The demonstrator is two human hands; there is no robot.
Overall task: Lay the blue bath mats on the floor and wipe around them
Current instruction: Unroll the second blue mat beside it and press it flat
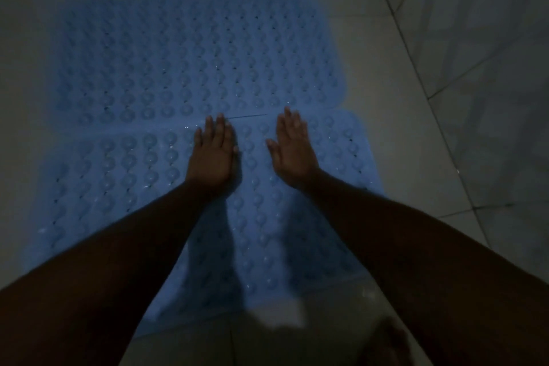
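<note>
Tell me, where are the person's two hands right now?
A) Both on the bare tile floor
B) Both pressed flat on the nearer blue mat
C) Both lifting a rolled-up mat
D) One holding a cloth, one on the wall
B: the left hand and right hand lie open, palms down, on the nearer blue mat, their fingers reaching toward its seam with the farther blue mat.

We can read no text, label, brand, number or sign anywhere here; the light is dim, and we make out only plain, unmarked surfaces.
</note>
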